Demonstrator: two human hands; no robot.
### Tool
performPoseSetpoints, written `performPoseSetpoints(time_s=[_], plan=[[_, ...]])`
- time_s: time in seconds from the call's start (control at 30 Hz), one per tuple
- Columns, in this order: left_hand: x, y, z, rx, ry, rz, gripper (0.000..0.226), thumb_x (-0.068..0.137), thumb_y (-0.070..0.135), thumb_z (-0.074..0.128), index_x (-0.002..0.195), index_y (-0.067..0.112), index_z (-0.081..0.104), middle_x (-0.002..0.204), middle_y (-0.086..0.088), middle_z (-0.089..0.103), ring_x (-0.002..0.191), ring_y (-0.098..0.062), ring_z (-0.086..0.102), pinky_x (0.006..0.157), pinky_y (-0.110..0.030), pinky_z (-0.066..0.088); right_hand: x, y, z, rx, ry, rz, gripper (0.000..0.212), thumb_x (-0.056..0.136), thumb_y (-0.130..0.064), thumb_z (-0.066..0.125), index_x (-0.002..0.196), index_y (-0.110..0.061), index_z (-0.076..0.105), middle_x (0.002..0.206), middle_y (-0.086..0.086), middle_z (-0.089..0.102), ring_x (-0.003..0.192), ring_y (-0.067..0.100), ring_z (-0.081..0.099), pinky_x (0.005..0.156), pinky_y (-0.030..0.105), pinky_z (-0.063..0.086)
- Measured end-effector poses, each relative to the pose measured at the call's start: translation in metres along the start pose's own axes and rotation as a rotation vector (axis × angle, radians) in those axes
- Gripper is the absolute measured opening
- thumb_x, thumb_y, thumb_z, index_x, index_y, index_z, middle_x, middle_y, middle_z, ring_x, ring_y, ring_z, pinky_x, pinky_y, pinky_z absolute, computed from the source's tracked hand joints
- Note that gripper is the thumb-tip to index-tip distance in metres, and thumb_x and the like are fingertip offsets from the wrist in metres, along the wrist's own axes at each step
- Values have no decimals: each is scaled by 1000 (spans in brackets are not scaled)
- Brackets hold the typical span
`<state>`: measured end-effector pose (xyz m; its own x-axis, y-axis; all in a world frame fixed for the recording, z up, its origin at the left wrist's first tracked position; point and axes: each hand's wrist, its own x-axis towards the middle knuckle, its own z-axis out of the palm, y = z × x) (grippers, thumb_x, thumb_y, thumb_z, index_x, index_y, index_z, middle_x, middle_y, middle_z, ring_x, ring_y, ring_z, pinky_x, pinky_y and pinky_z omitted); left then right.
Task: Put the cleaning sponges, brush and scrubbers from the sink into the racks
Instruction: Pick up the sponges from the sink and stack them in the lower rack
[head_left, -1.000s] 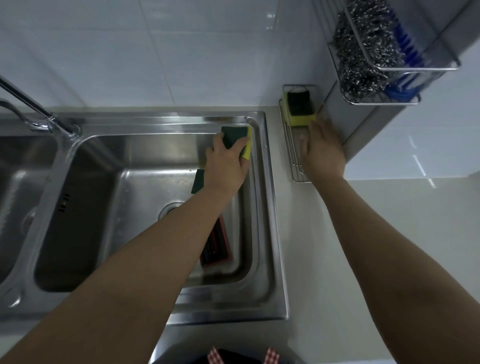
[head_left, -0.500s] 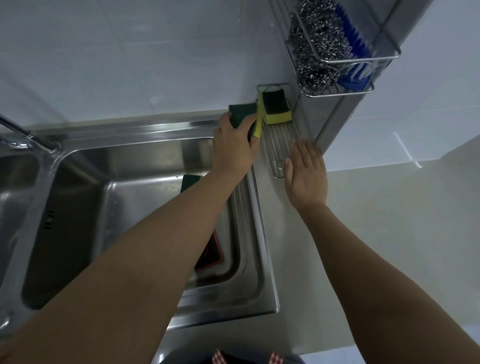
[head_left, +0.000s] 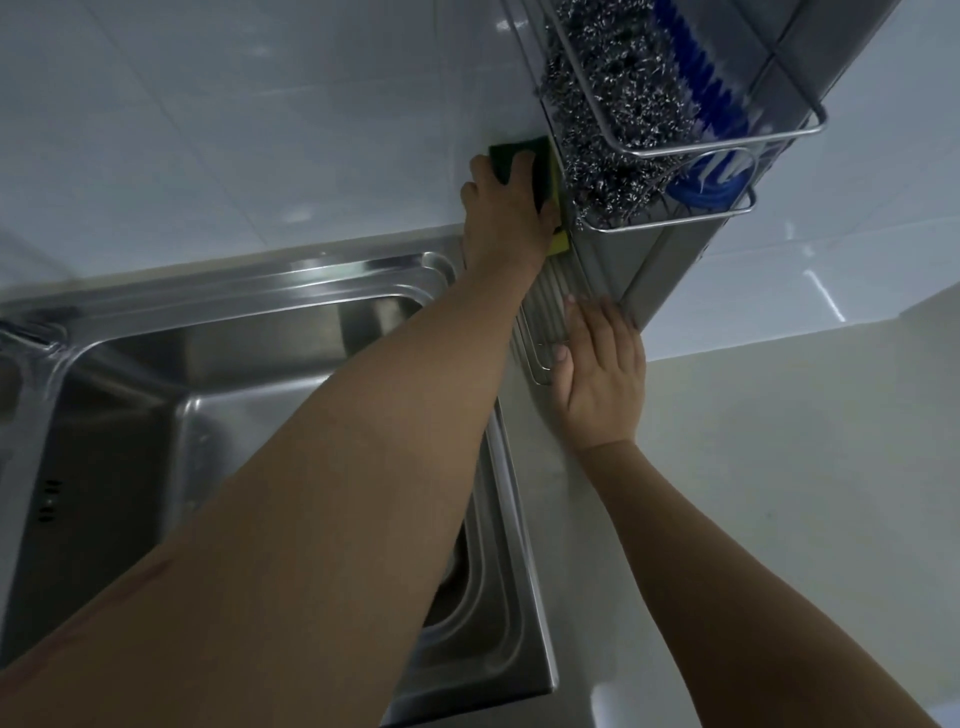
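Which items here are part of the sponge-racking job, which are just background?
Job:
left hand gripping green-yellow sponge
right hand steadying counter rack
wall rack with steel scrubbers, blue brush
sink

Background:
wall tiles
countertop

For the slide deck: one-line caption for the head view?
Left hand carries a green-yellow sponge to the counter rack, steadied by the right hand.

The sink (head_left: 291, 332) is glossy brushed steel; the wall tiles (head_left: 260, 130) are glossy. Both racks (head_left: 691, 218) are shiny wire, the scrubbers (head_left: 613, 104) tangled steel wool. The table (head_left: 779, 467) looks matt, perhaps stone.
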<state>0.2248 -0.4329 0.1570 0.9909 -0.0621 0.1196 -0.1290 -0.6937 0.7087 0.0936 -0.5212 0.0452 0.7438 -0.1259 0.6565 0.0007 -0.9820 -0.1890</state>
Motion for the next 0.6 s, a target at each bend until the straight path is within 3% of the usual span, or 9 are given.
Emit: performPoseSetpoints(time_s=[0.13,0.27,0.43,0.6], plan=[[3,-3,-1,164,-63,11,65,90,27,66,140,-3,36,143,-26,35,131,-40,40,108,-45,37,0,0,0,-6,-5,-2,48,100,-26,30,135,-8,59,132,11,62,131,29,51,114,43,35],[10,-24,-4,462,-136,144,65,86,40,65,140,12,44,139,-16,39,127,-33,38,99,-38,35,-1,-1,0,1,-9,12,48,100,-27,30,135,-9,58,132,10,61,131,29,49,115,43,34],[12,-33,-6,605,-92,270,47,87,19,62,132,12,53,133,-13,48,123,-33,42,93,-37,34,-1,-1,0,-6,-11,16,47,101,-26,30,135,-10,59,131,9,62,131,28,49,116,41,32],[16,-21,-3,617,-47,268,32,88,7,56,120,7,60,128,-14,52,121,-32,42,94,-37,35,-1,-1,0,-21,-17,24,46,100,-26,32,134,-11,59,129,9,63,130,27,49,117,38,31]])
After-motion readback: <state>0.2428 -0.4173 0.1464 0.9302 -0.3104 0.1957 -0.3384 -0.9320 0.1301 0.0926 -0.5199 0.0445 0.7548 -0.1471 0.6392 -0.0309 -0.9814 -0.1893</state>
